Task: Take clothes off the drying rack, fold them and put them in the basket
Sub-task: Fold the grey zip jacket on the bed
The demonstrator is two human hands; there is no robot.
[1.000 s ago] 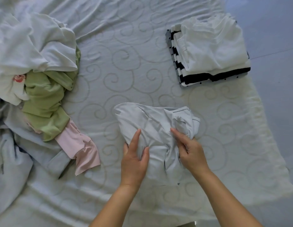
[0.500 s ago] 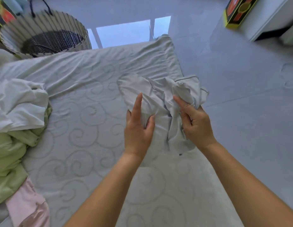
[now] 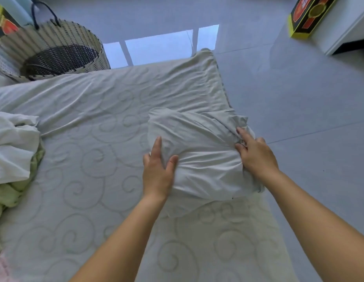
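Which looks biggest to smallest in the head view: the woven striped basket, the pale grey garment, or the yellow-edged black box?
1. Pale grey garment, though nearest the camera.
2. Woven striped basket, farther and partly cropped.
3. Yellow-edged black box.

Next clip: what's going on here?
A person is handling a crumpled pale grey garment over a white bed sheet with a swirl pattern. The left hand pinches its left side, and the right hand grips its bunched right edge. It is not folded yet. A woven white-and-black basket stands beyond the bed. A pile of white and green clothes lies at the left.
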